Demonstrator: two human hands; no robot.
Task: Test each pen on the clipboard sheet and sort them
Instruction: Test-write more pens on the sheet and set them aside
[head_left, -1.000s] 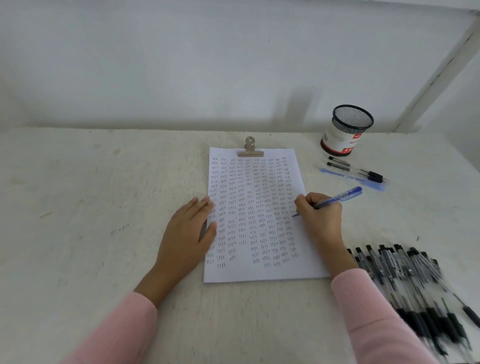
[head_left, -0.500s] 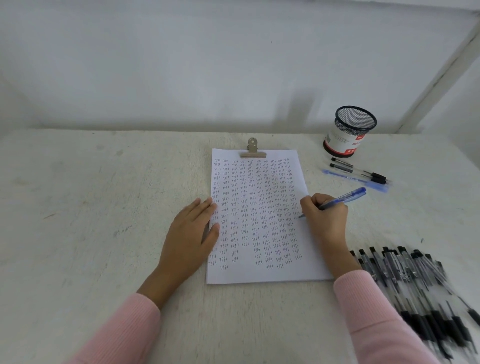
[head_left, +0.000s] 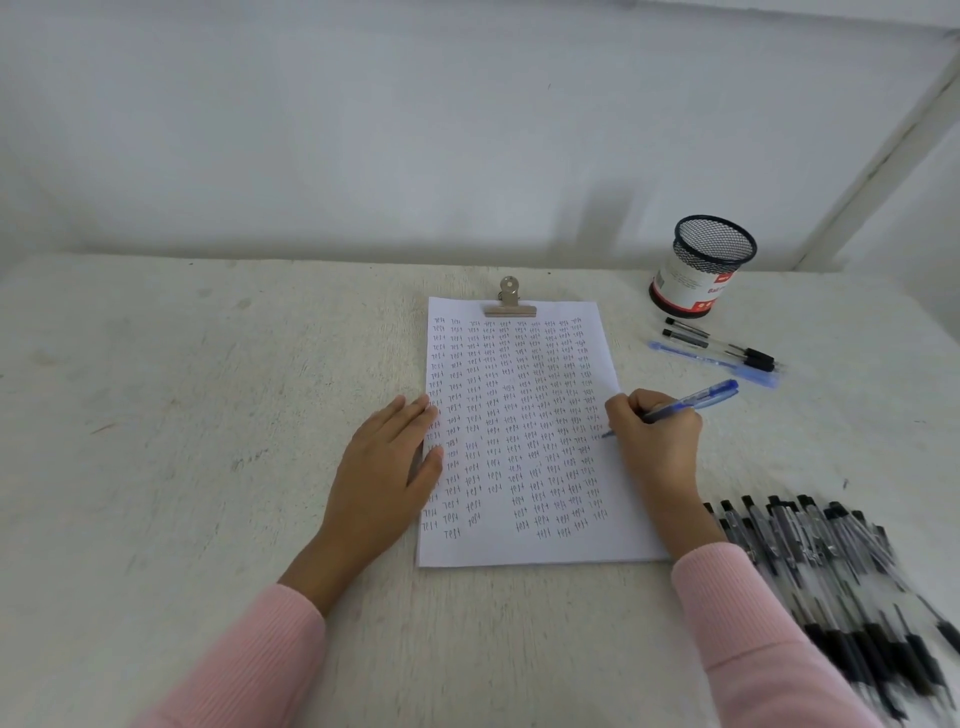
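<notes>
A white sheet (head_left: 524, 545) covered in rows of small written words lies in the middle of the table, held at its top by a metal clip (head_left: 509, 304). My left hand (head_left: 384, 478) rests flat on the sheet's left edge, fingers together. My right hand (head_left: 655, 435) grips a blue pen (head_left: 698, 400), its tip touching the sheet's right margin. A large pile of black pens (head_left: 831, 566) lies at the right, beside my right sleeve. Three pens (head_left: 722, 349), two black and one blue, lie apart near the back right.
A black mesh pen cup (head_left: 698, 267) with a white and red label stands at the back right, behind the three pens. A white wall runs along the table's far edge, and a white post rises at the far right.
The view has shifted slightly. My right hand with the blue pen stays at the sheet's right margin, moving only a little. My left hand has not moved.
</notes>
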